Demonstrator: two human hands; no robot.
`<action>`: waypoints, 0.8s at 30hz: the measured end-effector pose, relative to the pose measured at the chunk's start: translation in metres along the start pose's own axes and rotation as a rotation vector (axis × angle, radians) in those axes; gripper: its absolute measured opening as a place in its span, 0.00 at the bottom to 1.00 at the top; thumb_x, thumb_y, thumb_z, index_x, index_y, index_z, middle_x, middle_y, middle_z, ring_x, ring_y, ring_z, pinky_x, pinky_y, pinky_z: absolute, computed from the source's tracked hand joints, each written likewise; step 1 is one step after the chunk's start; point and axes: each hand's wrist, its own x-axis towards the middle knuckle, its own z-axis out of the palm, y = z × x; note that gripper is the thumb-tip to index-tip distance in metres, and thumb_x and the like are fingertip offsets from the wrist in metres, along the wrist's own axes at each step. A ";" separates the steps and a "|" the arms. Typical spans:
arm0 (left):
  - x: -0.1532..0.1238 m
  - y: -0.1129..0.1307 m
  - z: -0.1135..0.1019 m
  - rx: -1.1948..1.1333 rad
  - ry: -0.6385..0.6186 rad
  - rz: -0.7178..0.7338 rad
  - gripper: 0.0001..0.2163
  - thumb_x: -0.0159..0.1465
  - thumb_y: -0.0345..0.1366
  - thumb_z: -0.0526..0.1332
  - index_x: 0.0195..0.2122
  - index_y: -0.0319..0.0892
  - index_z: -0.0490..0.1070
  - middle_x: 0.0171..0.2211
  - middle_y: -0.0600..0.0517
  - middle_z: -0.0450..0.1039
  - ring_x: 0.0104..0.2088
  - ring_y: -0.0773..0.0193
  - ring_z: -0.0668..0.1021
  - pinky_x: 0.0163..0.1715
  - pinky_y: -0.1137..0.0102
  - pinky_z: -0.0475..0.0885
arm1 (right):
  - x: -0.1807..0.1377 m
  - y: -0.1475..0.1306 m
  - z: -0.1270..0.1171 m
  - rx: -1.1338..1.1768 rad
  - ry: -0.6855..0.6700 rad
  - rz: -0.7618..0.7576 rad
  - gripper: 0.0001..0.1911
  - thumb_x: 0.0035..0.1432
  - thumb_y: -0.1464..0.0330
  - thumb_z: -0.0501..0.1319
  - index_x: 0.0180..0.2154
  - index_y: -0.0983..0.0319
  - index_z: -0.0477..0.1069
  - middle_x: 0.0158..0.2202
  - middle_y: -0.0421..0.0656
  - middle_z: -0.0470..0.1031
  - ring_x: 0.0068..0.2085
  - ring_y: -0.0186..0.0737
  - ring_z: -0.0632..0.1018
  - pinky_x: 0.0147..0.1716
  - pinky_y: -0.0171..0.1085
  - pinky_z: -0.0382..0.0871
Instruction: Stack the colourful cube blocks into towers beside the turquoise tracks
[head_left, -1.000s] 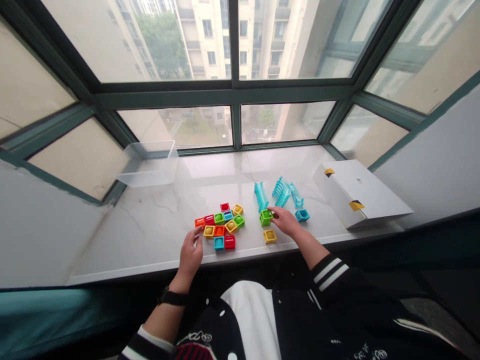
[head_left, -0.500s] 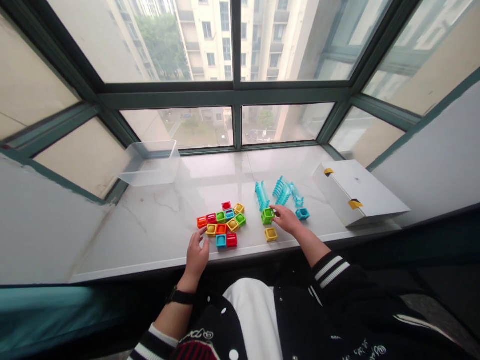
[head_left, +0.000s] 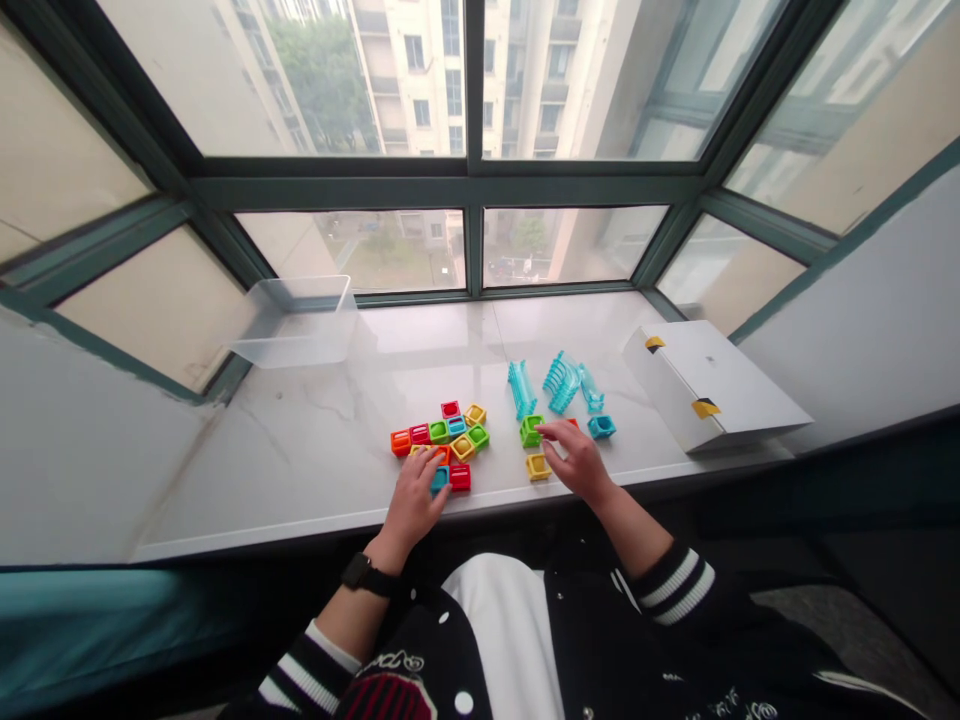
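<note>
The right hand point(head_left: 580, 463) has its fingertips at the green block point(head_left: 530, 431), the left hand point(head_left: 415, 492) spreads over the colourful block cluster point(head_left: 463, 448), and I can't tell whether either grips, a gap parting block from cluster near the front edge of the white sill point(head_left: 300, 450).

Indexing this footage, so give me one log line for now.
left hand: over block cluster | right hand: beside green block | clear bin: back left
</note>
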 end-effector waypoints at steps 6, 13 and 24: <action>0.010 0.005 0.020 0.091 -0.121 0.083 0.21 0.63 0.29 0.64 0.58 0.43 0.73 0.68 0.40 0.68 0.71 0.42 0.66 0.70 0.42 0.64 | -0.003 -0.032 0.047 0.109 -0.299 -0.031 0.17 0.67 0.74 0.60 0.54 0.56 0.77 0.45 0.45 0.81 0.44 0.42 0.83 0.48 0.41 0.78; 0.009 0.003 0.023 -0.012 -0.118 0.026 0.22 0.63 0.25 0.62 0.58 0.44 0.73 0.68 0.41 0.69 0.66 0.47 0.73 0.67 0.46 0.70 | 0.000 -0.034 0.119 -0.068 -0.575 0.123 0.30 0.58 0.72 0.72 0.61 0.57 0.72 0.56 0.50 0.77 0.54 0.50 0.80 0.56 0.48 0.75; 0.011 -0.005 0.014 -0.147 -0.203 -0.042 0.29 0.59 0.21 0.61 0.61 0.47 0.74 0.69 0.43 0.68 0.69 0.49 0.72 0.68 0.47 0.70 | 0.000 -0.027 0.144 -0.147 -0.589 0.182 0.19 0.58 0.68 0.74 0.50 0.58 0.74 0.48 0.48 0.79 0.46 0.50 0.80 0.45 0.41 0.74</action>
